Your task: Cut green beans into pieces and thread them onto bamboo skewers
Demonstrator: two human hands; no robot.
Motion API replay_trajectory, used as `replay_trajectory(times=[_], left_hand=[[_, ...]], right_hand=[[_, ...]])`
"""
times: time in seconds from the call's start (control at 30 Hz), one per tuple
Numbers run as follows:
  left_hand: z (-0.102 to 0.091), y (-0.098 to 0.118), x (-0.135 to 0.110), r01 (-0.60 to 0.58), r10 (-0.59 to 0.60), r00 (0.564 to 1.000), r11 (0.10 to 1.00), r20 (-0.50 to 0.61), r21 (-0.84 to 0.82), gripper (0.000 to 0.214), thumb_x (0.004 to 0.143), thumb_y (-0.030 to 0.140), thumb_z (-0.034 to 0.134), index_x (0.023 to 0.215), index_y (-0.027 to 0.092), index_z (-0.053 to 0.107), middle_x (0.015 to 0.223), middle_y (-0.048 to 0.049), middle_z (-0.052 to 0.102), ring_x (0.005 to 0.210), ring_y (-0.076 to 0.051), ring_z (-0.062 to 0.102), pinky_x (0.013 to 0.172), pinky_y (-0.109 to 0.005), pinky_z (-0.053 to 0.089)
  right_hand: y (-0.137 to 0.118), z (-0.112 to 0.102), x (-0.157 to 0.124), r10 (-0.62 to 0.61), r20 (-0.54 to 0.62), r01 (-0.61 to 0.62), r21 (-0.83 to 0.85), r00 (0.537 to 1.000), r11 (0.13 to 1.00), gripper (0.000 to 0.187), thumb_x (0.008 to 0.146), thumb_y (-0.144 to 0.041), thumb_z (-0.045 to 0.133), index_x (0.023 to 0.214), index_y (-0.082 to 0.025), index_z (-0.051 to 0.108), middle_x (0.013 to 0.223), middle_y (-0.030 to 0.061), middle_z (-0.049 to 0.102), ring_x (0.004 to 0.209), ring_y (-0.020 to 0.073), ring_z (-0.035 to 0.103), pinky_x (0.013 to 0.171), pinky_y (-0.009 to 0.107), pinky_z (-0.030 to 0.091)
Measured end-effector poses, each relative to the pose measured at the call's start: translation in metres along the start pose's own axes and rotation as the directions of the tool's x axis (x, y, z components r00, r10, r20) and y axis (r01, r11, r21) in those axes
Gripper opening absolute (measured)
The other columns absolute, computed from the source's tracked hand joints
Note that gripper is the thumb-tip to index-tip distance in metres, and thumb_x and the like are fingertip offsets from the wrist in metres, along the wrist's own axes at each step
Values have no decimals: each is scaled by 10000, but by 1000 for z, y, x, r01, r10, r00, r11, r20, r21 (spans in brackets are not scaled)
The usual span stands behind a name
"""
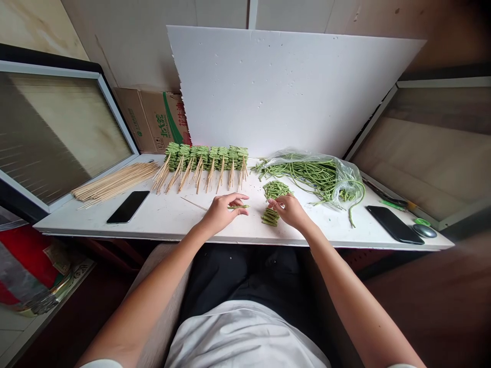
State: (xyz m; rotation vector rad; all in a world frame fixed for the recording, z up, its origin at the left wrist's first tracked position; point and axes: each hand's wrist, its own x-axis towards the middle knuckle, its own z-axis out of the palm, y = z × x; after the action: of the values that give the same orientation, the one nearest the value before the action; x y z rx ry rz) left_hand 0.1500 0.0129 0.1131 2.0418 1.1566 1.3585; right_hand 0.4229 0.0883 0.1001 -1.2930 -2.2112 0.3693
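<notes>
My left hand [221, 210] is closed around a thin bamboo skewer [194, 203], whose bare end points out to the left. A short piece of green bean [238, 206] shows between the thumb and fingers of that hand. My right hand [289, 208] is pinched over the cut beans; whatever is between its fingertips is too small to make out. Just beyond it lies a heap of short bean pieces [275, 189], and under its near side a neat bundle of cut beans [270, 217]. Finished bean skewers [207, 158] stand stacked in a row at the back left.
Loose bamboo skewers [115, 181] lie at the left, beside a phone [128, 207]. Long beans [314, 174] spill from a clear plastic bag [343, 179]. Another phone [395, 224] lies at the right. A white foam board [291, 92] and a carton [151, 120] stand behind.
</notes>
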Motion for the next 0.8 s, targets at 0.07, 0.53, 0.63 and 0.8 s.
replay_trajectory(times=[0.07,0.53,0.63,0.8], left_hand=[[1,-3,-1,-19,19,1000,999,9,32,332,883,270,837,1201,220,758,895,-29,817,916,-204,783,939,-357,634],[13,5,-7,-395,353,918,787,179,474,438,936,56,700,1339,220,645,1010,-30,829,863,-224,771,843,-366,530],[8,2,-4,-351,317,935,782,157,514,406,936,130,757,1323,195,652,987,-45,830,863,-235,774,866,-384,514],[-5,-2,0,-272,267,960,801,88,533,148,945,238,792,1085,214,751,1017,-37,832,867,-220,767,871,-381,478]], right_hand=[[-10,-5,-1,1,0,-1,89,1000,996,523,1061,-560,509,828,-211,821,850,98,802,864,273,679,841,389,480],[-81,11,-21,-60,22,44,456,998,889,381,886,-583,770,760,-223,776,765,39,767,759,200,658,692,329,454],[-74,9,-18,0,30,-16,518,1000,855,386,847,-597,798,803,-215,782,786,44,758,701,185,637,630,322,444],[-64,-4,-14,45,-17,-29,523,999,852,412,859,-615,775,852,-203,768,883,68,765,747,197,651,647,333,470]])
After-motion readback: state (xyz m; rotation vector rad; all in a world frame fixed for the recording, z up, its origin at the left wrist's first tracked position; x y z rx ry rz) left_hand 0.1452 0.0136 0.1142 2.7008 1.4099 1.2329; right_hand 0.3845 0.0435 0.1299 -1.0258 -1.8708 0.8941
